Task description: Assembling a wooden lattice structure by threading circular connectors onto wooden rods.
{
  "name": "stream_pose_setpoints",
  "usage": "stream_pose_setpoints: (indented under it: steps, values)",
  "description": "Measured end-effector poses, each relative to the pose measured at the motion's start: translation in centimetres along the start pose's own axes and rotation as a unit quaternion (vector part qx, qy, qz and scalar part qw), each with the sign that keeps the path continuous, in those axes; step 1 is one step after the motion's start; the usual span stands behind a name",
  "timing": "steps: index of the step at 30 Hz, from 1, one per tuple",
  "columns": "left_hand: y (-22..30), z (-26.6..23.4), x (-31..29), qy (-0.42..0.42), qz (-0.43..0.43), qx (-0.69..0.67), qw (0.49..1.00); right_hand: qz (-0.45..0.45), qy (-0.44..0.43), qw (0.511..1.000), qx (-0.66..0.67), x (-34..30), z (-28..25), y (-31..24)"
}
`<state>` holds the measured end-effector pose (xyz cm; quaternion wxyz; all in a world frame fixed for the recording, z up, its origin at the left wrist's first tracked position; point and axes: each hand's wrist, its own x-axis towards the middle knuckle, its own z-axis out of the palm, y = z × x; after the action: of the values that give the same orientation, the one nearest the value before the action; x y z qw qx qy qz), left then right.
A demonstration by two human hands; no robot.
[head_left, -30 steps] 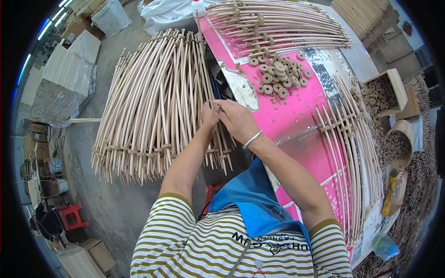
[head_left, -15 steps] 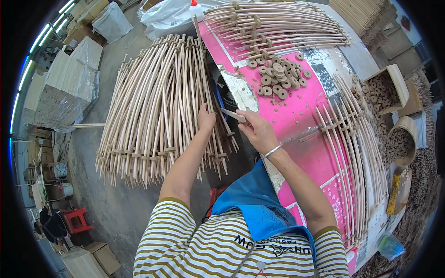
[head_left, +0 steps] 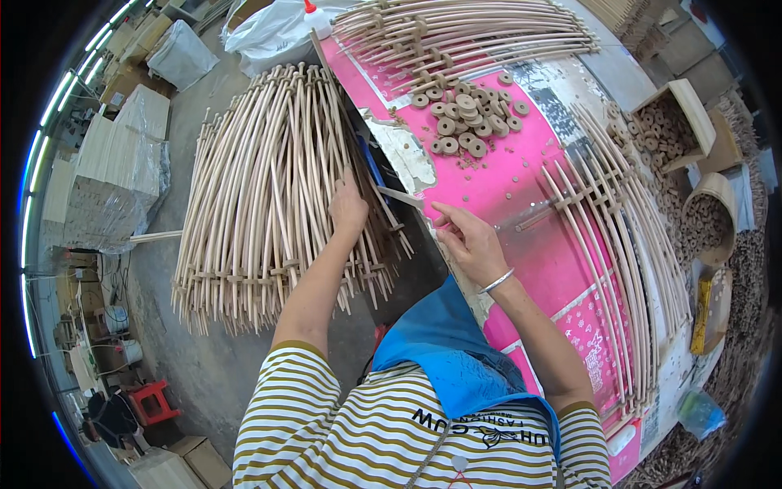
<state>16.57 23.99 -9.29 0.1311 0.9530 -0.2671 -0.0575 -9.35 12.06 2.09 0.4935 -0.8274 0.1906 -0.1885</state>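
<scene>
Rods of slender pale wood (head_left: 261, 183): piled beside the pink-covered table (head_left: 521, 269).
Left hand (head_left: 349, 210): on the rods' right side; how its fingers close cannot be told.
Right hand (head_left: 472, 246): above the table's edge, fingers curled near the end of a thin, flat, pale-grey strip (head_left: 401, 196); grip unclear.
Discs, round and brown (head_left: 471, 116): heaped on the table.
</scene>
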Motion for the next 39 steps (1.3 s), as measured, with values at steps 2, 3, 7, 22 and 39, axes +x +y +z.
stream_pose_setpoints:
  steps: [2, 3, 7, 22, 39]
  values:
    - [-0.6, 0.1, -0.1, 0.005, 0.003, 0.013, 1.000, 0.001, 0.000, 1.000, -0.004, -0.5, -0.5, 0.1]
    - [-0.6, 0.1, -0.1, 0.014, 0.009, 0.023, 1.000, 0.003, 0.003, 1.000, -0.003, -0.8, -0.9, 0.1]
    - [-0.8, -0.3, -0.7, 0.015, -0.004, 0.022, 1.000, 0.003, 0.006, 1.000, -0.007, -1.8, -1.7, 0.7]
    - [2.2, -8.7, -7.3, 0.200, 0.181, -0.304, 0.913, 0.140, 0.346, 0.924, -0.082, -15.7, -11.1, 1.7]
    - [34.1, 1.9, -21.4, 0.020, 0.736, -0.176, 0.653, 0.166, 0.348, 0.794, -0.470, -26.5, -19.0, 9.4]
